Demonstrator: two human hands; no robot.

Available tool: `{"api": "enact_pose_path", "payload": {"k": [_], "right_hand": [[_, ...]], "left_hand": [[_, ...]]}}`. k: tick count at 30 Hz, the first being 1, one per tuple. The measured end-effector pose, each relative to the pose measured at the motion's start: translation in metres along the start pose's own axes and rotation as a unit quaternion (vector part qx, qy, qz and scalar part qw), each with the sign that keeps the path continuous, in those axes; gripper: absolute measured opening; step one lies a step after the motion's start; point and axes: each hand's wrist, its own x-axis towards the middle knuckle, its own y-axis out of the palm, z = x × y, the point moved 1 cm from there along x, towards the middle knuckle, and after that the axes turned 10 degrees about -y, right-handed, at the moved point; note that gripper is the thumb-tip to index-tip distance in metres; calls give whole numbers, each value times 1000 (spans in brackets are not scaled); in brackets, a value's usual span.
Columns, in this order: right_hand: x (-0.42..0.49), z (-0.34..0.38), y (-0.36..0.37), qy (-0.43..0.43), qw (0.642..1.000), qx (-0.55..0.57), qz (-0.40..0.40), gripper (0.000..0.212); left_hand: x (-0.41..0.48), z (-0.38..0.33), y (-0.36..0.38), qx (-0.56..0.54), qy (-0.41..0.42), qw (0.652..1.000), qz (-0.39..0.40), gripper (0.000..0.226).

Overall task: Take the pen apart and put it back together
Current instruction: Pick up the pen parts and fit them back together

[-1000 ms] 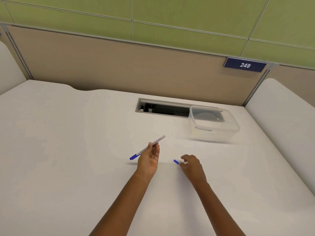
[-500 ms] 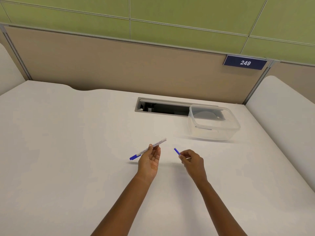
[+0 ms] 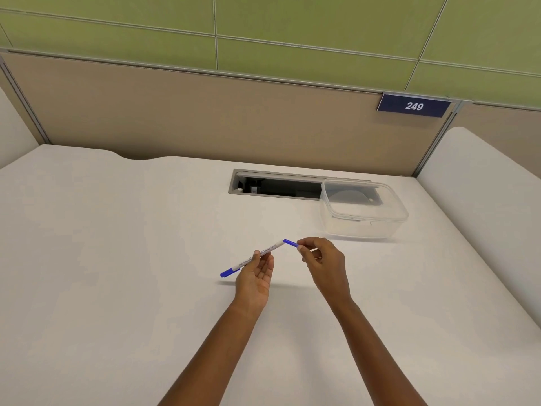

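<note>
My left hand (image 3: 255,278) pinches a white pen barrel (image 3: 247,260) near its middle, held above the white desk. The barrel slants up to the right and has a blue cap (image 3: 229,272) on its lower left end. My right hand (image 3: 321,260) grips a small blue pen piece (image 3: 290,243) between thumb and fingers. The tip of that piece meets the open upper right end of the barrel; whether it has gone in I cannot tell.
A clear plastic container (image 3: 363,209) stands at the back right of the desk (image 3: 117,259). Behind it, a dark cable slot (image 3: 278,187) is cut into the desk. A beige partition with a "249" sign (image 3: 413,106) closes the back.
My right hand lifted the blue piece off the desk and carried it up and left to the barrel's end. The left hand kept the barrel nearly still.
</note>
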Motion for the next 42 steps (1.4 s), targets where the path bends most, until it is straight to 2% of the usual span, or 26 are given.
{"api": "enact_pose_path", "payload": {"k": [6, 10, 17, 21, 25, 27, 42], "right_hand": [[-1, -2, 0, -15, 1000, -14, 6, 9], [1, 0, -3, -77, 993, -82, 26, 11], [3, 2, -4, -114, 987, -100, 56, 13], [3, 2, 1, -72, 994, -54, 64, 14], [4, 2, 2, -8, 999, 25, 48, 12], [3, 1, 1, 5, 998, 43, 49, 17], [4, -5, 3, 28, 997, 43, 61, 6]], "left_hand": [[0, -1, -1, -2, 3, 1000, -2, 14], [2, -3, -1, 13, 16, 1000, -7, 12], [-1, -4, 5, 77, 79, 994, 4, 12], [-4, -2, 11, 127, 100, 987, 15, 11], [-7, -5, 12, 118, 107, 987, 21, 11], [-7, -7, 12, 117, 110, 987, 15, 11], [-13, -10, 15, 129, 135, 982, 29, 12]]}}
